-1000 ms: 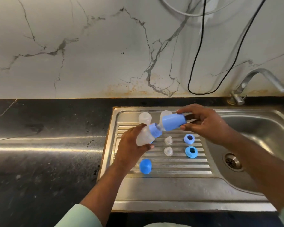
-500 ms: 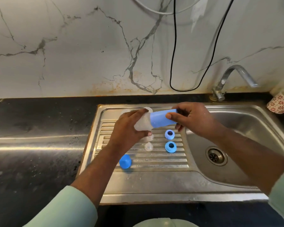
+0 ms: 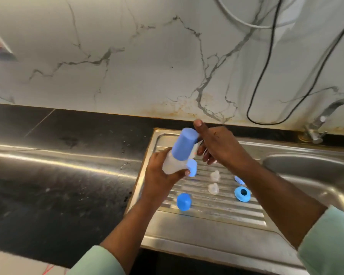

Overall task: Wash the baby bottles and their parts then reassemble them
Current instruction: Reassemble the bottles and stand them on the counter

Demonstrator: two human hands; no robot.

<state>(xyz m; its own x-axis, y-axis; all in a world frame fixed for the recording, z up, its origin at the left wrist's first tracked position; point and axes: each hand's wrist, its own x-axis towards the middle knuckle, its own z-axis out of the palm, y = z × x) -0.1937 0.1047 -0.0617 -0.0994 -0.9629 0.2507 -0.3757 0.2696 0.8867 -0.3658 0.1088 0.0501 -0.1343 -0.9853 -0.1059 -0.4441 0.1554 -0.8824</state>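
Head view: nearest, on the ribbed steel drainboard (image 3: 216, 207) set in the black desk (image 3: 54, 175), lie a blue cap (image 3: 184, 202), a blue ring (image 3: 242, 193) and two clear nipples (image 3: 213, 188), while above them the left hand (image 3: 161, 175) grips a clear bottle (image 3: 172, 165) with a blue collar and the right hand (image 3: 218, 147) holds a second bottle under a blue cover (image 3: 184, 144), thumb raised. Behind stand the sink bowl (image 3: 306, 171), the tap (image 3: 322, 120) and a veined marble wall (image 3: 147, 66) with a black cable (image 3: 266, 66). Since half a second ago the blue cover has tilted from lying level to pointing up and left, and the camera has swung left
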